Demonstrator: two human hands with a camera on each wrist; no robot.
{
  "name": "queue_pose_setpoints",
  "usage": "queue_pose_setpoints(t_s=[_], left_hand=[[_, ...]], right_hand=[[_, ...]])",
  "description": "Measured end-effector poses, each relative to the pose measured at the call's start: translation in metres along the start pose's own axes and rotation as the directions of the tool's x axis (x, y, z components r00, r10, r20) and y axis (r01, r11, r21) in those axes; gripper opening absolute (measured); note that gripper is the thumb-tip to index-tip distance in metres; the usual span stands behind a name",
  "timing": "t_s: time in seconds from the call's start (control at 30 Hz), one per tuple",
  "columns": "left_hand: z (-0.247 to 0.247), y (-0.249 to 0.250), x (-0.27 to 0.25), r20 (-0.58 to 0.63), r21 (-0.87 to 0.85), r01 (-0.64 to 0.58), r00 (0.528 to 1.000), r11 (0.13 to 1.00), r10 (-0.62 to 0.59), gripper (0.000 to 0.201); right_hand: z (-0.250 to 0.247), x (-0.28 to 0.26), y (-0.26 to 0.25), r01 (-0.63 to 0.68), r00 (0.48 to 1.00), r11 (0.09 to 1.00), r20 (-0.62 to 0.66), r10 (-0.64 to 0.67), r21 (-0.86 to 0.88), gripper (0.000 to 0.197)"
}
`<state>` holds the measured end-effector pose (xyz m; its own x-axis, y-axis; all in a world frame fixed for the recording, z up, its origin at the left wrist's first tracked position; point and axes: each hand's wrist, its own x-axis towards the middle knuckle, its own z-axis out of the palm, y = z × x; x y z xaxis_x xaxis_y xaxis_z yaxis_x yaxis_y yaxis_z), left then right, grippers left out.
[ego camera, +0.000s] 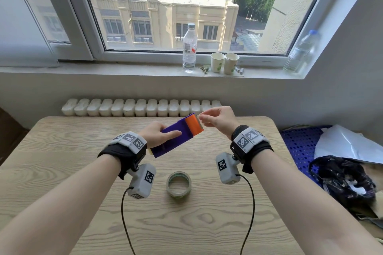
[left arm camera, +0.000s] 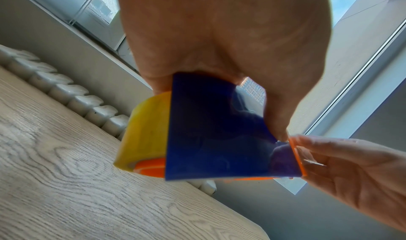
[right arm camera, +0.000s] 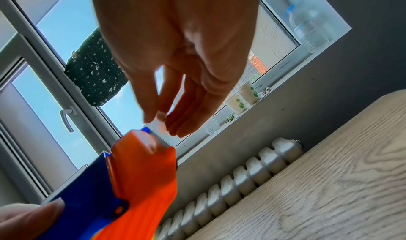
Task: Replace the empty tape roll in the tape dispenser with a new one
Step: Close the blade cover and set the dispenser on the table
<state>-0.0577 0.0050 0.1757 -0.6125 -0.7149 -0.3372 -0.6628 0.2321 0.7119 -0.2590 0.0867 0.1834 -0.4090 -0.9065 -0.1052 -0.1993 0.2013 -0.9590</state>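
Note:
My left hand (ego camera: 165, 133) grips a blue tape dispenser (ego camera: 176, 136) with an orange front, held tilted above the table. From the left wrist, a yellowish tape roll (left arm camera: 145, 131) shows seated in the dispenser (left arm camera: 219, 139) on an orange hub. My right hand (ego camera: 201, 119) is at the toothed blade end. There its thumb and fingers (right arm camera: 175, 125) pinch the clear tape end (right arm camera: 159, 122) just beyond the dispenser's orange nose (right arm camera: 142, 174). A thin, hollow greenish tape ring (ego camera: 178, 185) lies flat on the table, near me and between my wrists.
The wooden table (ego camera: 62, 172) stands against a white radiator (ego camera: 141, 107). On the windowsill are a water bottle (ego camera: 189, 47), two paper cups (ego camera: 224, 63) and a second bottle (ego camera: 300, 54). A blue crate (ego camera: 298, 143) and a black bag (ego camera: 342, 180) sit at the right.

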Motion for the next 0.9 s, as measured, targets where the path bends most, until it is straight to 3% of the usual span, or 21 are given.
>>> queue_pose_setpoints(t_s=[0.3,0.63,0.9], left_hand=[[-0.004,-0.001,0.004,-0.031,0.107,0.032,0.999,0.994,-0.029,0.049],[-0.002,-0.005,0.006,-0.052,0.133,0.049,0.998,0.990,-0.043,0.040],[-0.001,-0.003,0.008,-0.069,0.124,0.073,0.995,0.990,-0.065,0.042]], right_hand=[[0.004,0.001,0.008,0.073,0.994,0.992,-0.078,-0.081,-0.108,0.012],[0.017,-0.002,0.011,0.208,0.970,0.924,-0.057,-0.238,-0.321,0.011],[0.023,0.001,0.019,0.236,0.957,0.919,-0.087,-0.276,-0.316,0.010]])
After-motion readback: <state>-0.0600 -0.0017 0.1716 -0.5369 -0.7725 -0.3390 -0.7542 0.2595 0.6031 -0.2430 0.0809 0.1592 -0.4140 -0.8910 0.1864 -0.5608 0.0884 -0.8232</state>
